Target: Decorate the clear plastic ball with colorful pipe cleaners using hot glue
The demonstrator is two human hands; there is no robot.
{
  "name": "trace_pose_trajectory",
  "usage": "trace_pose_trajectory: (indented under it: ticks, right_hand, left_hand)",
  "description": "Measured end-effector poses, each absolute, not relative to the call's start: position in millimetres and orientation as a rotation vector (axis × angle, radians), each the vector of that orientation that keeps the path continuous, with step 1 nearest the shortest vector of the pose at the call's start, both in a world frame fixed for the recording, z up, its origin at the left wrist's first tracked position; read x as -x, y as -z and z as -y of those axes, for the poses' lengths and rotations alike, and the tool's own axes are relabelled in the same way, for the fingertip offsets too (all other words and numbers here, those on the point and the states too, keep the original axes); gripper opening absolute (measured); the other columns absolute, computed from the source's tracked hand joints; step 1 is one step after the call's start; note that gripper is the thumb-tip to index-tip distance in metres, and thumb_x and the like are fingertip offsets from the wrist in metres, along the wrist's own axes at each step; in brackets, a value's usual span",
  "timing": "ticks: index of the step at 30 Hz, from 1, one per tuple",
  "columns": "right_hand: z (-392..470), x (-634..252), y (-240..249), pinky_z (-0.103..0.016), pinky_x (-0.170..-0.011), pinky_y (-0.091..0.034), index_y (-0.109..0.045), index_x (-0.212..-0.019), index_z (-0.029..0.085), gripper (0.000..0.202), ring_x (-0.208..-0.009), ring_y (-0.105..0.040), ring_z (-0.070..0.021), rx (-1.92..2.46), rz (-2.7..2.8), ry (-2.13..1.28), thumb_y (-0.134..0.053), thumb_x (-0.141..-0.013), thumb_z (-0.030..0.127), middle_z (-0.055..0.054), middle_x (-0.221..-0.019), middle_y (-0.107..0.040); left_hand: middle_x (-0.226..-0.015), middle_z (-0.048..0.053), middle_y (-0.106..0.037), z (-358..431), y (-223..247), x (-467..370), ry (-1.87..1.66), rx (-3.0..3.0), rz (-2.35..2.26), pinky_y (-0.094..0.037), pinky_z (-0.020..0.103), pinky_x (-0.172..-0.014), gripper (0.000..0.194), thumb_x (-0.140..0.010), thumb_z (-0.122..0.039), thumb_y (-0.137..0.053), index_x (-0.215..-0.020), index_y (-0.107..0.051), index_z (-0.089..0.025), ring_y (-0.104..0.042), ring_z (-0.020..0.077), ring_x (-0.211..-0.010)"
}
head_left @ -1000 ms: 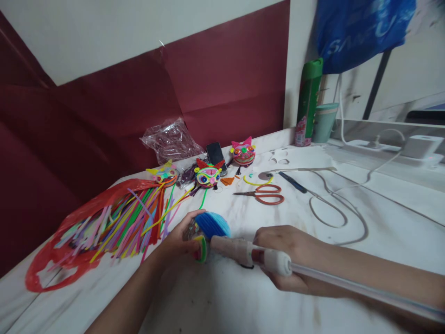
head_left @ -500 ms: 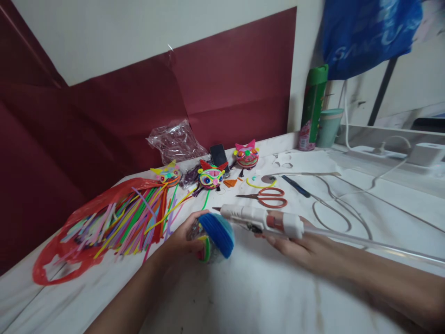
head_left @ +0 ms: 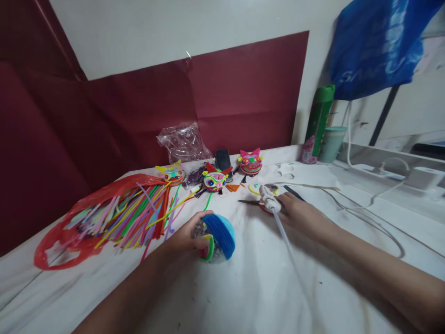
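Note:
My left hand [head_left: 196, 232] is wrapped round the side of a clear ball [head_left: 217, 239] partly covered with blue pipe cleaners and a small red, yellow and green piece. To its right and farther back, my right hand [head_left: 292, 206] is closed on a white hot glue gun [head_left: 269, 198]. The gun's nozzle points away from me, and a long clear glue stick [head_left: 287, 246] runs back from it. Beneath the gun and hand lie scissors [head_left: 248, 202], their red handles mostly covered. A dark-handled tool [head_left: 294, 192] lies just behind my right hand.
Colourful pipe cleaners [head_left: 135, 213] spread over a red plastic bag [head_left: 45, 260] on the left. Three decorated lion-like heads [head_left: 214, 180] stand at the back near a phone [head_left: 223, 160]. On the right are cables [head_left: 365, 213], a green spray can [head_left: 318, 125] and a cup [head_left: 333, 144].
My right hand has carried the glue gun away from the ball, back over the scissors, turning its nozzle from leftward to away from me. My left hand still holds the ball.

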State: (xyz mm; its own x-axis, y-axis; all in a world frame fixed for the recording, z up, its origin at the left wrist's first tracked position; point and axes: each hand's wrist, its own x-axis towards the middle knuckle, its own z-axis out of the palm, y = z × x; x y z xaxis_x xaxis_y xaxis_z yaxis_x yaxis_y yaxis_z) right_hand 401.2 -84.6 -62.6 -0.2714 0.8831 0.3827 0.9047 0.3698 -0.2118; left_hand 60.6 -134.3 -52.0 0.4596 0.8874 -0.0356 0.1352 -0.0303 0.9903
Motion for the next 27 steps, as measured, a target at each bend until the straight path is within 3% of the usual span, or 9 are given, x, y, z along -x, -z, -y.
trace_pose_trajectory:
  ticks: [8, 13, 16, 18, 21, 27]
  right_hand:
    - [63, -418, 83, -0.028, -0.052, -0.038, -0.06, -0.085, 0.016, 0.011, -0.068, -0.062, -0.0231, 1.685, 2.238, 0.123, -0.059, -0.08, 0.026, -0.011, -0.089, -0.06]
    - [70, -425, 67, -0.034, -0.055, -0.044, -0.063, -0.078, 0.018, 0.008, -0.07, -0.063, -0.0287, 1.601, 2.249, 0.178, -0.065, -0.072, 0.022, -0.01, -0.076, -0.063]
    - [90, -414, 47, -0.042, -0.066, -0.049, -0.063, -0.087, 0.017, 0.011, -0.079, -0.063, -0.0304, 1.48, 2.195, 0.254, -0.056, -0.083, 0.023, -0.014, -0.084, -0.065]
    - [111, -396, 39, -0.036, -0.074, -0.051, -0.059, -0.101, 0.019, 0.019, -0.085, -0.063, -0.0232, 1.28, 2.219, 0.231, -0.042, -0.091, 0.021, -0.012, -0.095, -0.065]
    - [143, -359, 37, -0.031, -0.071, -0.053, -0.056, -0.11, 0.017, 0.024, -0.081, -0.063, -0.0194, 0.712, 2.301, 0.08, -0.041, -0.092, 0.017, -0.01, -0.09, -0.065]
    - [174, -310, 47, -0.031, -0.064, -0.052, -0.05, -0.124, 0.01, 0.038, -0.075, -0.059, -0.0207, 0.651, 2.417, 0.091, -0.045, -0.086, 0.014, -0.011, -0.083, -0.062]
  left_hand:
    - [-0.122, 0.008, -0.057, 140, 45, -62, -0.762, -1.567, -1.007, -0.04, 0.041, -0.097, 0.075, -0.069, -0.034, -0.073, -0.135, -0.039, -0.022, -0.053, 0.0296, -0.114]
    - [-0.118, 0.006, -0.059, 142, 44, -65, -0.761, -1.57, -1.067, -0.043, 0.037, -0.092, 0.072, -0.071, -0.031, -0.07, -0.135, -0.039, -0.024, -0.056, 0.0266, -0.109]
    - [-0.115, 0.006, -0.059, 144, 46, -70, -0.805, -1.555, -1.12, -0.046, 0.035, -0.088, 0.07, -0.072, -0.034, -0.07, -0.134, -0.04, -0.024, -0.058, 0.0258, -0.105]
    - [-0.114, 0.007, -0.059, 145, 47, -73, -0.84, -1.538, -1.159, -0.047, 0.035, -0.085, 0.068, -0.073, -0.035, -0.069, -0.133, -0.041, -0.024, -0.059, 0.0259, -0.103]
    - [-0.111, 0.007, -0.059, 149, 47, -79, -0.894, -1.509, -1.186, -0.048, 0.034, -0.083, 0.065, -0.073, -0.033, -0.067, -0.132, -0.042, -0.023, -0.059, 0.0252, -0.1]
    - [-0.109, 0.008, -0.061, 157, 43, -88, -0.939, -1.511, -1.206, -0.049, 0.035, -0.083, 0.066, -0.073, -0.033, -0.067, -0.131, -0.04, -0.02, -0.06, 0.0247, -0.098]
